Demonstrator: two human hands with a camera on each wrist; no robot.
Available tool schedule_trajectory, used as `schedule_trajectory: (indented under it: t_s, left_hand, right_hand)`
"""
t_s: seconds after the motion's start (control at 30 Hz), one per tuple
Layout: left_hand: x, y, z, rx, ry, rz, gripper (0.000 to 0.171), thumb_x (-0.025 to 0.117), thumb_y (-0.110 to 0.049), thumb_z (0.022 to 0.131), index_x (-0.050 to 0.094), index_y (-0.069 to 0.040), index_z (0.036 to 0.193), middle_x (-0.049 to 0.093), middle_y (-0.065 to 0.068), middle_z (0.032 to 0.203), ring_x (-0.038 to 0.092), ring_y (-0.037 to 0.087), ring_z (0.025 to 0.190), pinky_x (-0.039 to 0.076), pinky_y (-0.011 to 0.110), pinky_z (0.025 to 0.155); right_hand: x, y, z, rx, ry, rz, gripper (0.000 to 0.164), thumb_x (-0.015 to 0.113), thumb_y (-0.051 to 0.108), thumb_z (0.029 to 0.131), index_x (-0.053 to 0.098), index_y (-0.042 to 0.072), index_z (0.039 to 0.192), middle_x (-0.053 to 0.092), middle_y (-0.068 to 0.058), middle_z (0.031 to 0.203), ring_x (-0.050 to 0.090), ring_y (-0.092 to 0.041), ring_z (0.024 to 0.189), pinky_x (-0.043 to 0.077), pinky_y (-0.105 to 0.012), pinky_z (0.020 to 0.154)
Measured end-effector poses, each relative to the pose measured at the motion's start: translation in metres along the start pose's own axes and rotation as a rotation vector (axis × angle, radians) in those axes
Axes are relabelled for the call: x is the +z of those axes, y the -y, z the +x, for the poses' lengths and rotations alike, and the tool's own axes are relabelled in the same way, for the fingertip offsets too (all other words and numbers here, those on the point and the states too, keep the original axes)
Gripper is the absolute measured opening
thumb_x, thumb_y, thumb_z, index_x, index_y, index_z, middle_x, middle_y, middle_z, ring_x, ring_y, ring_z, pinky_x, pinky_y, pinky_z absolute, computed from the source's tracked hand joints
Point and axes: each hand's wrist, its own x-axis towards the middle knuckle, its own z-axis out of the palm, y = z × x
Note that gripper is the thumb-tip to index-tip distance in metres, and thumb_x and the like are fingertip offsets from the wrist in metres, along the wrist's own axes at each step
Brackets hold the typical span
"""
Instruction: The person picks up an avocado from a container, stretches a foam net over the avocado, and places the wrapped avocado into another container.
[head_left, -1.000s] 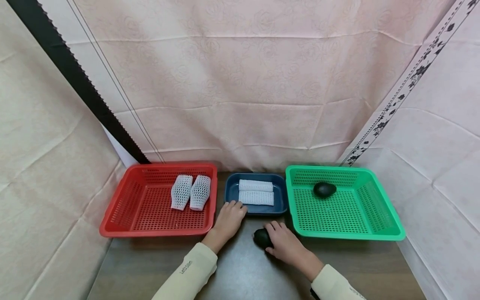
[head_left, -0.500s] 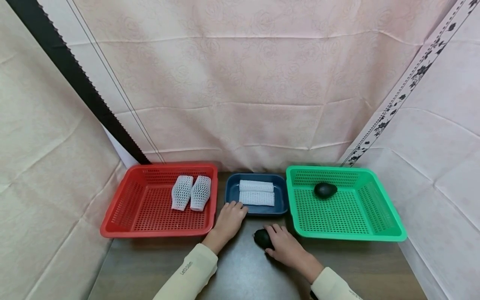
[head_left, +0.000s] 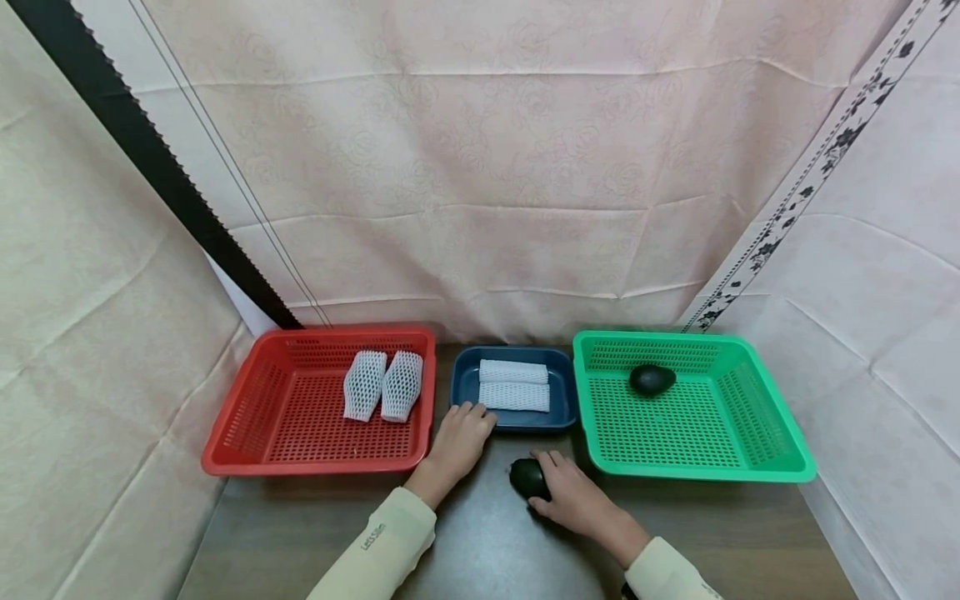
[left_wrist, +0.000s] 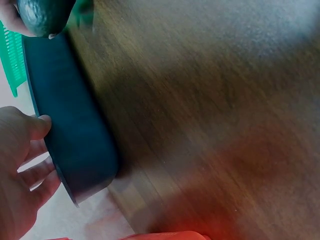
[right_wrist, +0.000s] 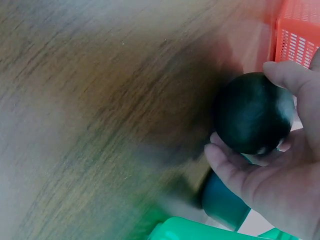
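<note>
Head view: smooth, rounded dark avocado [head_left: 528, 478] over wood-grained desk [head_left: 487, 542], near blue tray [head_left: 562, 390].
Right hand [head_left: 572, 498]: grasping avocado.
Left hand [head_left: 458, 438]: pinching tray rim.
Tray contents: flat white mesh sleeves [head_left: 514, 397].

Creased cloth [head_left: 480, 167] (faintly floral, perhaps) hangs behind a wood-grained table [head_left: 480, 542].

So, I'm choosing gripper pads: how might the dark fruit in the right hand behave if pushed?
The dark fruit would probably roll, given its rounded sides. Its smooth, glossy surface might be slippery, so a loose pinch could fail.
</note>
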Motion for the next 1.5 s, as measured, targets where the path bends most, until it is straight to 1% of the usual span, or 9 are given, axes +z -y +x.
schedule_trajectory:
  t_s: [0.2,0.4,0.57,0.8,0.97,1.07,1.17,1.37,1.5]
  left_hand:
    - [0.001,0.000,0.000,-0.004,0.021,-0.004,0.019,0.070,-0.010,0.098,0.077,-0.018,0.113,0.072,0.003,0.104,0.063,0.020,0.090,0.051,0.032,0.072]
    - [0.002,0.000,0.000,0.000,0.007,-0.015,0.017,0.069,-0.010,0.098,0.076,-0.018,0.111,0.072,0.003,0.103,0.062,0.020,0.089,0.049,0.032,0.071]
    - [0.001,0.000,0.000,0.000,-0.002,-0.017,0.017,0.069,-0.009,0.097,0.076,-0.017,0.110,0.072,0.003,0.103,0.062,0.021,0.089,0.050,0.032,0.071]
    - [-0.003,0.000,0.001,-0.003,0.013,-0.014,0.017,0.070,-0.009,0.097,0.076,-0.017,0.111,0.072,0.004,0.104,0.063,0.021,0.090,0.051,0.033,0.072]
    - [-0.004,0.000,0.001,-0.001,0.019,-0.013,0.017,0.070,-0.010,0.097,0.076,-0.017,0.112,0.072,0.004,0.104,0.063,0.021,0.090,0.051,0.032,0.072]
    - [-0.004,0.000,0.001,0.000,0.027,-0.013,0.017,0.070,-0.011,0.098,0.076,-0.017,0.113,0.073,0.004,0.105,0.064,0.021,0.091,0.052,0.033,0.073]
    - [-0.005,0.000,0.002,0.001,0.039,-0.011,0.017,0.069,-0.012,0.098,0.076,-0.017,0.113,0.073,0.004,0.105,0.065,0.021,0.091,0.052,0.033,0.073]
    - [-0.010,0.001,0.006,-0.001,0.081,-0.013,0.017,0.069,-0.013,0.099,0.077,-0.015,0.114,0.073,0.006,0.104,0.065,0.021,0.089,0.054,0.034,0.074]
    - [-0.018,0.001,0.011,-0.005,0.127,-0.039,0.019,0.070,-0.019,0.099,0.077,-0.013,0.116,0.073,0.007,0.105,0.065,0.022,0.089,0.057,0.035,0.078]
  right_hand:
    - [0.000,0.002,-0.001,0.017,0.023,0.024,0.079,0.081,0.040,0.088,0.045,0.006,0.150,0.055,-0.020,0.141,0.058,-0.032,0.125,0.051,-0.053,0.101]
    - [0.002,0.000,0.001,0.011,0.028,0.029,0.080,0.083,0.040,0.087,0.045,0.007,0.150,0.055,-0.019,0.142,0.057,-0.031,0.125,0.051,-0.053,0.101]
    - [0.002,0.000,0.000,0.002,0.040,0.021,0.082,0.082,0.041,0.087,0.044,0.007,0.151,0.054,-0.020,0.142,0.057,-0.030,0.124,0.051,-0.053,0.101]
    - [0.002,0.002,0.000,-0.008,0.040,0.009,0.084,0.083,0.042,0.086,0.043,0.007,0.151,0.053,-0.020,0.142,0.057,-0.031,0.124,0.051,-0.053,0.100]
    - [-0.005,0.006,-0.002,-0.013,0.028,-0.022,0.085,0.081,0.045,0.087,0.043,0.006,0.152,0.051,-0.020,0.147,0.055,-0.033,0.130,0.049,-0.055,0.105]
    - [-0.012,0.011,-0.005,-0.024,0.007,-0.043,0.084,0.079,0.046,0.089,0.041,0.007,0.154,0.048,-0.020,0.151,0.053,-0.036,0.135,0.046,-0.057,0.108]
    - [-0.021,0.015,-0.007,-0.057,-0.033,-0.040,0.082,0.078,0.044,0.091,0.040,0.008,0.155,0.047,-0.019,0.153,0.051,-0.037,0.137,0.046,-0.057,0.108]
    - [-0.038,0.019,-0.011,-0.153,-0.150,-0.053,0.078,0.078,0.041,0.092,0.041,0.012,0.155,0.047,-0.014,0.155,0.049,-0.030,0.141,0.047,-0.051,0.111]
    - [-0.048,0.019,-0.010,-0.212,-0.213,-0.063,0.076,0.078,0.038,0.092,0.043,0.012,0.154,0.047,-0.011,0.156,0.048,-0.026,0.143,0.046,-0.047,0.113]
